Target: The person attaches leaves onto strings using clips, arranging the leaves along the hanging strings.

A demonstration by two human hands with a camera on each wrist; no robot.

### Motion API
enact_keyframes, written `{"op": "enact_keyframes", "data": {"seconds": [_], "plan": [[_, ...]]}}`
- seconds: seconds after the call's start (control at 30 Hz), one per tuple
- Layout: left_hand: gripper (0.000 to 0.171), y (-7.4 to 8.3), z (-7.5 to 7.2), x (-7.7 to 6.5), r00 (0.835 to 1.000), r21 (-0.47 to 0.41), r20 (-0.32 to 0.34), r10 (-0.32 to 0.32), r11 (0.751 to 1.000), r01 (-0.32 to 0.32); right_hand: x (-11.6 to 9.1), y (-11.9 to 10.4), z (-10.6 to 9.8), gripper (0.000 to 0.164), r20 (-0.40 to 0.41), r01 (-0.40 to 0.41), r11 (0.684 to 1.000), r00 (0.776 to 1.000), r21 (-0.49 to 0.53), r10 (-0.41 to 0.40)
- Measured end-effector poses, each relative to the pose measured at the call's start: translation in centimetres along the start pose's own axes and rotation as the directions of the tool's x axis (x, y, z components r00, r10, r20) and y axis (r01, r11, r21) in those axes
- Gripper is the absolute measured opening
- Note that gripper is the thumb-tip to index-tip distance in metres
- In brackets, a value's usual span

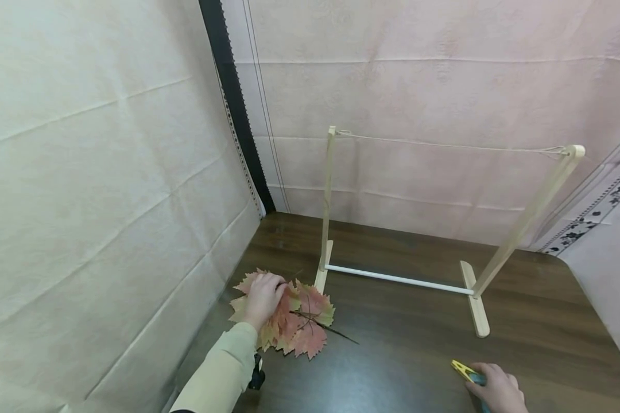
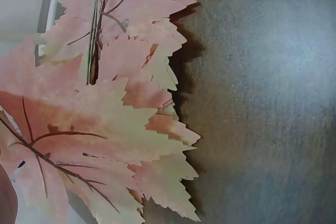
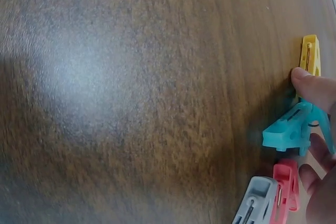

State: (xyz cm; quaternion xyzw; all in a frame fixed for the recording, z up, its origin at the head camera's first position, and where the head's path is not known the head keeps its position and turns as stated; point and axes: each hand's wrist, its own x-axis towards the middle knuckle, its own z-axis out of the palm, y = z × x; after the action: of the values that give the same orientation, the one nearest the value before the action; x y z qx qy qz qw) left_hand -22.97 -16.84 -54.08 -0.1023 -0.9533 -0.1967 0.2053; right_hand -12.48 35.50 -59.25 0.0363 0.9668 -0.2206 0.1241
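Note:
Artificial maple leaves (image 1: 310,321), red-pink with yellow-green toothed edges and dark stems, lie in an overlapping pile at the table's left. My left hand (image 1: 263,298) is over the pile, its fingers curled at a leaf's edge. Close up in the left wrist view, one leaf (image 2: 79,129) stands nearest the fingers. At the front right, my right hand (image 1: 498,390) pinches a yellow clothespin (image 3: 310,51), the thumb across it. A teal clothespin (image 3: 289,127) sits between that thumb and the lower fingers. Beside the fingertips are a pink clothespin (image 3: 286,187) and a grey clothespin (image 3: 256,200).
A wooden frame stands on the brown table (image 1: 392,344): two posts (image 1: 527,221) on flat feet, a white rod (image 1: 398,278) low between them and a string (image 1: 444,143) tied across the top. Its left foot adjoins the leaves. Pale cloth walls (image 1: 134,201) enclose the table.

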Motion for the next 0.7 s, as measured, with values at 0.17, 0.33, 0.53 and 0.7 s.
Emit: {"op": "enact_keyframes", "data": {"seconds": [0.17, 0.33, 0.53, 0.7], "plan": [[0.005, -0.1, -0.2, 0.1, 1.0, -0.007, 0.006, -0.015, 1.0, 0.015, -0.1, 0.0, 0.1, 0.067, -0.004, -0.004, 1.0, 1.0, 0.003, 0.004], [0.004, 0.1, -0.7, 0.5, 0.999, -0.019, -0.038, 0.009, 1.0, -0.009, 0.1, -0.1, 0.0, 0.067, -0.002, -0.005, 1.0, 1.0, 0.021, 0.005], [0.006, 0.4, -1.8, 1.3, 0.999, -0.022, -0.033, -0.026, 0.999, 0.025, 0.4, -0.4, -0.4, 0.066, -0.019, 0.02, 0.999, 1.0, 0.041, -0.019], [0.01, 0.9, -2.5, 2.1, 0.998, -0.085, -0.025, -0.052, 0.995, 0.05, 0.9, -0.8, -0.7, 0.06, -0.049, 0.059, 0.997, 0.997, 0.051, -0.056]]}}
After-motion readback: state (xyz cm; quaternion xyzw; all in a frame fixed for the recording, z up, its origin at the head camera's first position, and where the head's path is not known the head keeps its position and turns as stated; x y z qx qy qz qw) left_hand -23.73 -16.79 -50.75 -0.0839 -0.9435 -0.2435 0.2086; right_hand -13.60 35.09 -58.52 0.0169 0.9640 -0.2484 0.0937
